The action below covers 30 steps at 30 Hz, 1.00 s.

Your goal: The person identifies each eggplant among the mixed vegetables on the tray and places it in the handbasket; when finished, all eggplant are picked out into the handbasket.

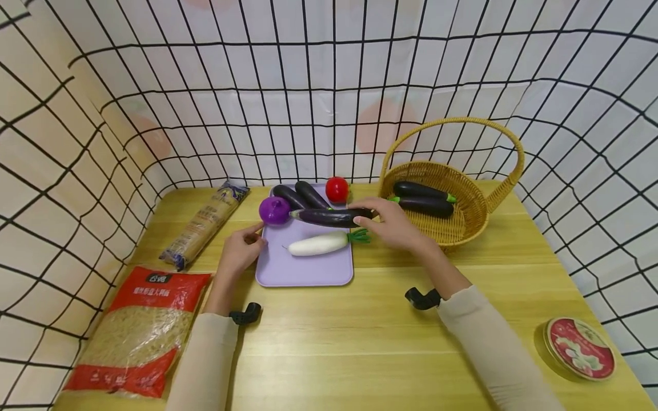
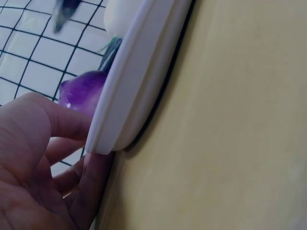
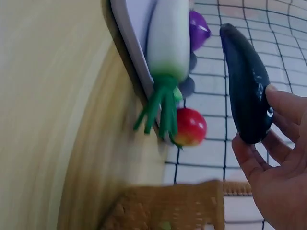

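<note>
My right hand (image 1: pixel 393 224) grips a long, dark purple eggplant (image 1: pixel 329 217) by one end, thumb on the near side. In the right wrist view the eggplant (image 3: pixel 245 84) is held up above the table. It overlaps the far part of a lilac tray (image 1: pixel 303 275) in the head view. At the tray's left edge my left hand (image 1: pixel 241 250) pinches the rim, with fingers on both sides of it in the left wrist view. On the tray lie a white radish (image 1: pixel 319 244) with green leaves, a purple onion (image 1: pixel 275 210), two dark eggplants (image 1: pixel 311 195) and a red tomato (image 1: pixel 337 189).
A wicker basket (image 1: pixel 475 220) with a tall handle stands right of the tray, holding two eggplants (image 1: pixel 424 205). Noodle pack (image 1: pixel 205 225) and red pasta bag (image 1: pixel 139 331) lie at left. A round red tin (image 1: pixel 581 348) sits at right. Checked cloth walls surround the table.
</note>
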Motion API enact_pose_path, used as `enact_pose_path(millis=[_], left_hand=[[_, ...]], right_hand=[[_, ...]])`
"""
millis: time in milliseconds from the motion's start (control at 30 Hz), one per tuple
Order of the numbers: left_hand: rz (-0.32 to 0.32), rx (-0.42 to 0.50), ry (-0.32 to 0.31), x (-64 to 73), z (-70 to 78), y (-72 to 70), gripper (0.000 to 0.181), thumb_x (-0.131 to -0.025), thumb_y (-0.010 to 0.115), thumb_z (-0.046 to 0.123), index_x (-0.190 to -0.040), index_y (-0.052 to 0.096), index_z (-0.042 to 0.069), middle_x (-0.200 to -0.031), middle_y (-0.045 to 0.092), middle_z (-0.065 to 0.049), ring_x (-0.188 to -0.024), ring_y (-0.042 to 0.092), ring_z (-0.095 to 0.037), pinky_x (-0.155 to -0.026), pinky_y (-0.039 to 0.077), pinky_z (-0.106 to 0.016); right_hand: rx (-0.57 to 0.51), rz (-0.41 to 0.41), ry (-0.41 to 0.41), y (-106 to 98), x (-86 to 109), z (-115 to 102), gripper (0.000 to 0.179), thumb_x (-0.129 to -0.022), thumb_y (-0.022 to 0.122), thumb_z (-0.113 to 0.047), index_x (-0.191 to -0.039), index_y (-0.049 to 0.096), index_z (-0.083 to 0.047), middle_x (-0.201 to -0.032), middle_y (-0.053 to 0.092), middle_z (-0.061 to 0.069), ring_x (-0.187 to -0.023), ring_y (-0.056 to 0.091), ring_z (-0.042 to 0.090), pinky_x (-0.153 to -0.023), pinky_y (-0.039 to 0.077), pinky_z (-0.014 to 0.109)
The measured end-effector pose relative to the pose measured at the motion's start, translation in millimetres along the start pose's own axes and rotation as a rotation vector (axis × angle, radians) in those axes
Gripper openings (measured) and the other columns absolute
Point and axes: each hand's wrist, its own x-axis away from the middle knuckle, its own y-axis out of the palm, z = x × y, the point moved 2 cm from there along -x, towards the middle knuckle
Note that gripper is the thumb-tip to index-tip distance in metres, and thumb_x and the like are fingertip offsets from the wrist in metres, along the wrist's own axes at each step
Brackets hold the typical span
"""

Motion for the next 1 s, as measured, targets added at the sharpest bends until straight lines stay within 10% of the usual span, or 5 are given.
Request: enact_pose_path(millis=[433,633,1000], left_hand=[[0.001,0.0,-0.027,-1.4,-3.0,-0.2,0.052,-0.093,0.066,0.023,-0.145,0.061,0.025,-0.114,0.073,-0.013,-0.102,0.066,-0.026,-0.08,0.052,-0.027],[-0.008,0.027,-0.041,-2.4,-3.0,-0.4,0.052,-0.093,0.066,0.022,-0.145,0.061,0.025,-0.115,0.072,-0.014,-0.101,0.064,-0.026,-0.076,0.052,-0.025],[-0.016,0.023,-0.058,-2.3,-2.1,-0.4,0.053,-0.093,0.067,0.023,-0.146,0.06,0.026,-0.116,0.071,-0.014,-0.101,0.063,-0.026,-0.077,0.053,-0.025]], right_hand=[[0.05,0.108,0.054,-61,55.3,33,0.037,-0.104,0.062,-0.032,-0.139,0.064,-0.022,-0.148,0.056,0.012,-0.135,0.05,0.036,-0.107,0.044,0.06],[0.07,0.15,0.14,-84,79.1,55,0.035,-0.104,0.062,-0.032,-0.138,0.065,-0.025,-0.145,0.059,0.01,-0.12,0.056,0.029,-0.089,0.048,0.033],[0.111,0.163,0.23,-113,99.9,100,0.044,-0.105,0.059,-0.036,-0.144,0.059,-0.017,-0.152,0.051,0.018,-0.125,0.059,0.038,-0.087,0.05,0.022]])
